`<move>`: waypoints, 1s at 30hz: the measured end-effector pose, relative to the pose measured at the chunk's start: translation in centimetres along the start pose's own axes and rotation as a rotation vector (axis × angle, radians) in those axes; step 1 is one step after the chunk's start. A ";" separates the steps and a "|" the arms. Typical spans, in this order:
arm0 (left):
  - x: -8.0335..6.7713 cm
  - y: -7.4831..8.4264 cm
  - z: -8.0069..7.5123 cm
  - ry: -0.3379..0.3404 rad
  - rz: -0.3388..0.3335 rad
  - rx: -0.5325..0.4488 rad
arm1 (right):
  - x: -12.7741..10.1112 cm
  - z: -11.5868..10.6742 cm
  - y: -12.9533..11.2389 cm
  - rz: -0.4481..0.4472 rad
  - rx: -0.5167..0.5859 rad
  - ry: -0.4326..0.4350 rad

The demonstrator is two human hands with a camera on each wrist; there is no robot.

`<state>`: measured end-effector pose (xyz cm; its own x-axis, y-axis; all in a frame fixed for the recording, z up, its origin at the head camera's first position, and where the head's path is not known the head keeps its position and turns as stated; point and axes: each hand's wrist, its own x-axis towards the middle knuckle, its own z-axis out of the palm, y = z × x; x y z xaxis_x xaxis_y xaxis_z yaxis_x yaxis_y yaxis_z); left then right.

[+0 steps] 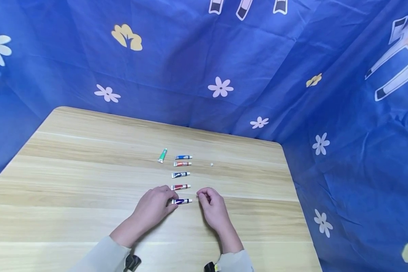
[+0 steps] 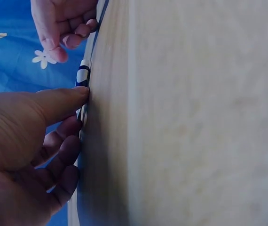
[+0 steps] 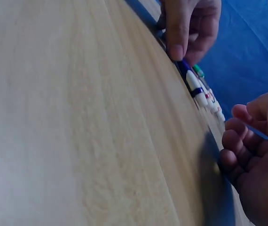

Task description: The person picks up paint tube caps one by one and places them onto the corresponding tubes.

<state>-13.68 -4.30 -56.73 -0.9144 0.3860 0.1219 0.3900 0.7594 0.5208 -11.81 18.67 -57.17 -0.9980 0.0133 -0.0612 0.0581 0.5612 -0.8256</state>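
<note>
My left hand pinches the tail end of a small violet-blue paint tube between thumb and fingers. The tube lies along the table, its white cap pointing right. In the left wrist view, the thumb presses on the same paint tube. Just right of that cap is my right hand, fingers loosely curled and nothing visible in them. A red paint tube lies directly beyond the violet-blue one, close to the left fingertips.
Farther back lie a dark blue tube, an orange-red tube and a blue tube, roughly parallel. A green tube slants to their left. One tiny white piece sits to the right. Blue patterned cloth hangs behind the wooden table.
</note>
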 end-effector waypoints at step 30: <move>-3.4 -2.1 -5.2 0.097 -0.158 -0.152 | 8.4 -5.7 2.9 -0.041 0.125 0.151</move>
<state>-11.96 -9.91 -53.86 -0.9718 0.2106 0.1057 0.2270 0.7161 0.6601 -20.18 25.08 -56.85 -0.9912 0.1224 0.0507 0.0108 0.4565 -0.8897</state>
